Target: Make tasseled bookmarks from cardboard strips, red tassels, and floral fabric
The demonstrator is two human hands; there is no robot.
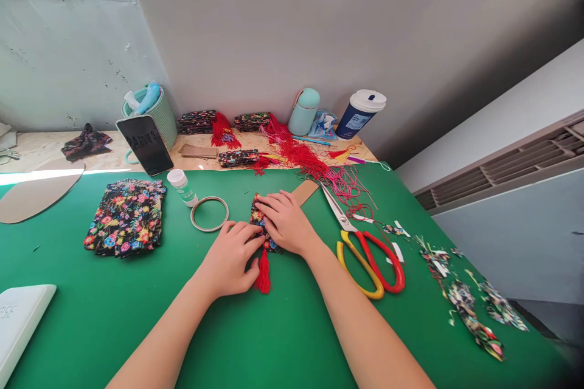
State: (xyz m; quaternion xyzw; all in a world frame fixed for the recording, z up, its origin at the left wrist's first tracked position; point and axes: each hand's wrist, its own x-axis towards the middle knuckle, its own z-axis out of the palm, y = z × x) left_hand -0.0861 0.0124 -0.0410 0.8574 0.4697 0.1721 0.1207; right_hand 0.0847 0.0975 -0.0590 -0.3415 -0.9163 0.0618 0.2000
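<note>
A small black floral fabric piece lies on the green mat under my hands, mostly covered by them. From its near end a red tassel points towards me. My right hand rests flat across the fabric, fingers stretched out over its top. At the lower left edge, my left hand touches the fabric with bent fingertips, its thumb apart and beside the tassel. Partly behind my right hand is a brown card strip. Open scissors with one yellow and one red handle lie to the right.
A tape ring, a glue stick and stacked floral fabric are on the left. Behind stand a phone, a mint bottle and a lidded cup. Red cords and fabric scraps lie rightward.
</note>
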